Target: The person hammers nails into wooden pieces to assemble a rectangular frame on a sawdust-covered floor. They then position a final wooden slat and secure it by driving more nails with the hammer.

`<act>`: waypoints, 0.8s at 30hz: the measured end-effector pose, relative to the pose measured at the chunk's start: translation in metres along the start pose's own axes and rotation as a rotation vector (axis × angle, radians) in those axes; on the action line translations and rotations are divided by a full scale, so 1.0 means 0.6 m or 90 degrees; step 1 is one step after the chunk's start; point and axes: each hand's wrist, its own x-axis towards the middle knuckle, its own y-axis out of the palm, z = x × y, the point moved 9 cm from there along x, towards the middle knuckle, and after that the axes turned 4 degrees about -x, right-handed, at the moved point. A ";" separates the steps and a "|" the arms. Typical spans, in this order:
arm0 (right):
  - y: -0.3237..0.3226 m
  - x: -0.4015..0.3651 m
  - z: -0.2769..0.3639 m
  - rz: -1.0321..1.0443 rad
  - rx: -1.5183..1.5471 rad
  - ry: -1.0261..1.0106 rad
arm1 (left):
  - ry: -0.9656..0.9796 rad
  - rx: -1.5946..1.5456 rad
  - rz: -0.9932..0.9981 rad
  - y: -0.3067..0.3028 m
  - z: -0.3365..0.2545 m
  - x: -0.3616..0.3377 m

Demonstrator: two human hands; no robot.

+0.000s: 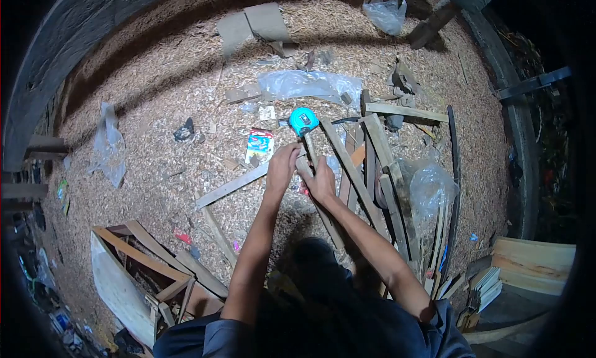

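My left hand [284, 167] is closed, its fingertips pinched at the upper end of a narrow wooden strip [330, 229]. My right hand [321, 181] wraps round the same strip a little lower, thumb and fingers closed. The strip slants down toward my body, partly hidden by my right hand and forearm. Just beyond my fingers a turquoise tape measure [303, 121] lies by the end of another narrow piece. Left of it is a blue, white and red printed packet [259, 147]. A pale wooden slat [233, 187] runs leftward from behind my left hand.
Wood shavings cover the ground [155, 147]. Several long boards [390, 165] lie at right beside a clear plastic bag [431, 187]. Plastic sheeting [310, 85] and cardboard [254, 27] lie farther off. Scrap wood [155, 258] is piled lower left, and more boards [534, 265] stand lower right.
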 end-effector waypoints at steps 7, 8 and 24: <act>-0.078 -0.037 0.054 0.001 0.090 0.030 | 0.065 -0.004 0.005 -0.005 -0.010 0.001; -0.084 -0.044 0.053 -0.026 0.095 -0.019 | 0.063 -0.003 0.001 -0.006 -0.008 -0.001; -0.071 -0.065 0.049 0.075 -0.062 0.008 | 0.084 0.014 -0.031 -0.007 -0.001 -0.006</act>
